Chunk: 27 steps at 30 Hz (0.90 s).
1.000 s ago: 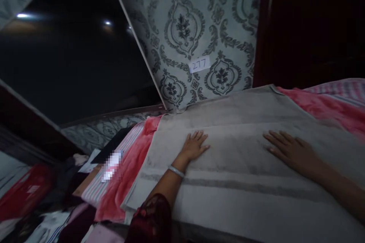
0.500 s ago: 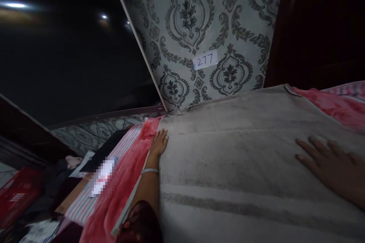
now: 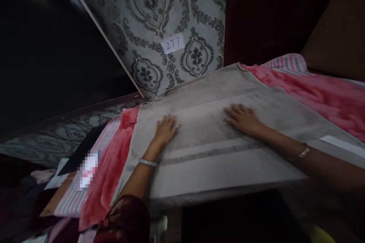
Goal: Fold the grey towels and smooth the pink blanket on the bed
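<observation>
A grey towel-like cloth (image 3: 199, 140) with a darker band lies spread flat over a table. My left hand (image 3: 165, 129) rests palm down on its left part, fingers apart, a bracelet at the wrist. Further right, my right hand (image 3: 242, 118) lies flat on the same cloth with spread, slightly blurred fingers. Neither hand grips anything. Beneath the cloth, a pink plush blanket (image 3: 122, 155) shows on the left and again on the right.
A striped cloth (image 3: 72, 199) and a blurred-out white item (image 3: 89, 171) are at the left. Behind stands a patterned wall with a paper label (image 3: 173, 43) reading 277. A large dark screen (image 3: 51, 53) fills the upper left; a pale strip (image 3: 342, 145) lies at the right.
The view has shifted right and now shows the near cloth edge. My right hand has moved inward across the cloth, closer to my left. My left hand now sits further in from the cloth's left edge.
</observation>
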Tool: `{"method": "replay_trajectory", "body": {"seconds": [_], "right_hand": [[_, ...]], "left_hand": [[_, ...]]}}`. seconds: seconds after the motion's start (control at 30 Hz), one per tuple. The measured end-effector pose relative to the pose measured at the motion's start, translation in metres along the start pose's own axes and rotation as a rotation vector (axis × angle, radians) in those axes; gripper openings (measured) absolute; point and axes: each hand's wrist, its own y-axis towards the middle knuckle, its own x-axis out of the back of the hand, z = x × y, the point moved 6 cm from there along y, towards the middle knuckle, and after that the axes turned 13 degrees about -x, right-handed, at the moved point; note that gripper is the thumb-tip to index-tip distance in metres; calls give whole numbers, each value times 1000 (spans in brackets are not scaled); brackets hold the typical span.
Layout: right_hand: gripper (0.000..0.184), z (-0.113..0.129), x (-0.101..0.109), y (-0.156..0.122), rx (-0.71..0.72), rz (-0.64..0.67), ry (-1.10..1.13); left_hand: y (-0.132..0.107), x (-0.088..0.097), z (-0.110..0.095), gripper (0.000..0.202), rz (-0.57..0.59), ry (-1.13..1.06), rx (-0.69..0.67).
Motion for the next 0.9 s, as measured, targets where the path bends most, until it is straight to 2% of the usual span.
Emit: {"method": "replay_trajectory", "body": {"seconds": [0.07, 0.1, 0.13, 0.2, 0.27, 0.37, 0.47, 0.53, 0.6, 0.63, 0.7, 0.83, 0.9], "right_hand": [[66, 53, -8, -27, 279, 30, 26], [66, 71, -12, -38, 361, 44, 37], [67, 82, -15, -46, 399, 52, 39], [67, 76, -17, -48, 381, 57, 19], [65, 38, -13, -37, 282, 44, -27], [63, -58, 4, -15, 71, -3, -83], [65, -152, 21, -4, -132, -17, -93], [66, -189, 29, -2, -204, -17, -79], [63, -203, 33, -1, -270, 1, -84], [60, -201, 34, -1, -292, 9, -97], [55, -181, 36, 2, -275, 11, -122], [53, -117, 32, 11, -84, 20, -88], [55, -97, 29, 19, -62, 16, -77]], "left_hand": [[-4, -15, -67, 61, 22, -47, -277], [-8, -22, -91, 62, 17, -54, -351], [-11, -27, -107, 62, 8, -54, -390], [-17, -33, -114, 62, -8, -41, -370], [-22, -35, -94, 63, -1, -16, -279], [-37, -31, -33, 64, 11, 40, -78], [-64, -23, 29, 62, 23, 76, 112], [-83, -18, 57, 63, 53, 85, 238], [-94, -13, 67, 63, 67, 92, 333], [-94, -10, 65, 63, 57, 98, 347], [-84, -4, 49, 60, 11, 110, 295], [-36, -2, -8, 54, -16, 61, 14], [-9, -2, -31, 53, 0, 23, -85]]}}
